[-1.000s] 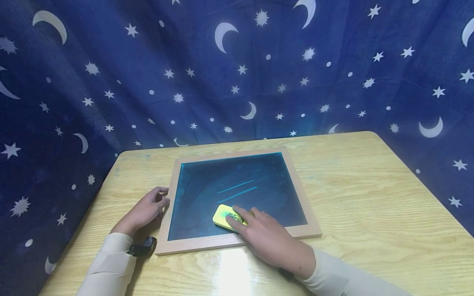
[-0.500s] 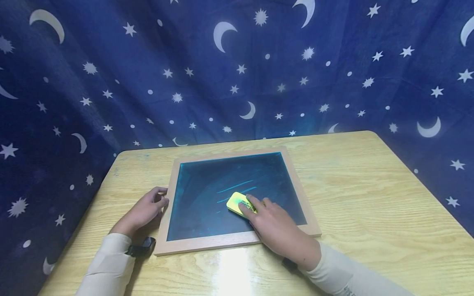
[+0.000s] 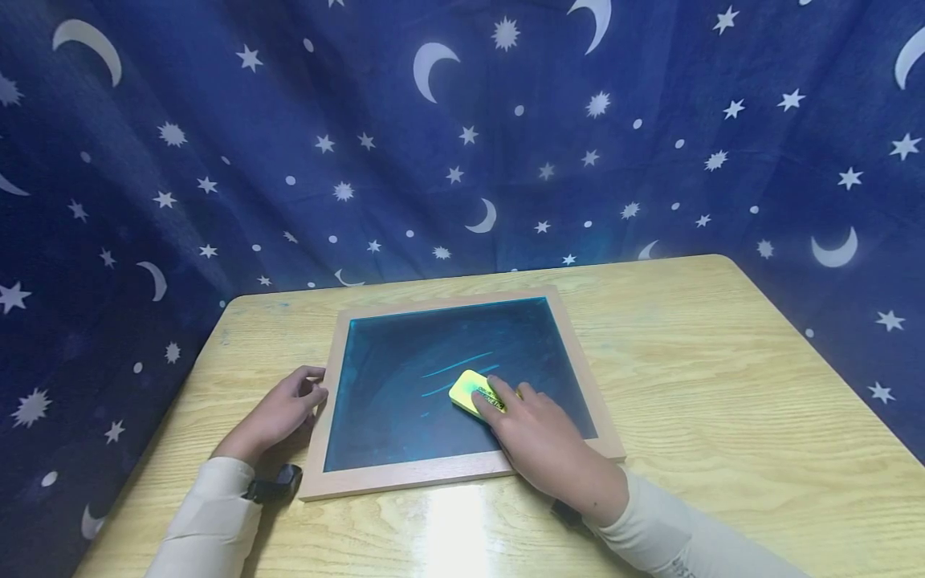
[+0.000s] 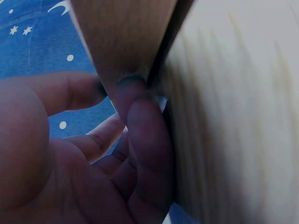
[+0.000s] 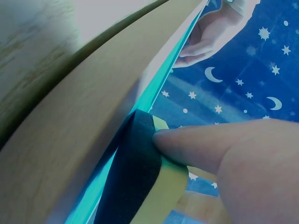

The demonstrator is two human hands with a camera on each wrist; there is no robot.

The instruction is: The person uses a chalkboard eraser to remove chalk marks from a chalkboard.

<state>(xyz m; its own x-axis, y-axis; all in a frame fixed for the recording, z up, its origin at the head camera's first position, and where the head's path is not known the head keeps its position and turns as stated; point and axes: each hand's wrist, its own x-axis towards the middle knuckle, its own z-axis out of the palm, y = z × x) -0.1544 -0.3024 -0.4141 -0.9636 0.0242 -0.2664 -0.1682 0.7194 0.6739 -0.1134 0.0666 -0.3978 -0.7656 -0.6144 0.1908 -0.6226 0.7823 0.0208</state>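
Observation:
A small chalkboard (image 3: 383, 433) in a light wooden frame lies on the table, bearing a few thin blue strokes (image 3: 457, 364). My right hand (image 3: 545, 437) grips a yellow chalkboard eraser (image 3: 471, 387) and holds it low on the board, covering part of the lower long stroke. In the right wrist view, the thumb presses the side of the eraser (image 5: 161, 191), whose dark felt faces the board. At the frame's left edge, my left hand (image 3: 278, 413) holds on with thumb and curled fingers. The left wrist view shows fingertips against the wooden frame (image 4: 124, 37), right above the tabletop.
The wood-grain table (image 3: 694, 361) extends beyond the board on every side. Behind it hangs a blue curtain (image 3: 376, 96) with white moons and stars. A dark camera mount (image 3: 278, 486) sits at the left wrist, close to the frame's lower left corner.
My right hand has slid the eraser up and to the right across the board. A short blue mark now shows at lower left, where the eraser was. The left hand stays in place.

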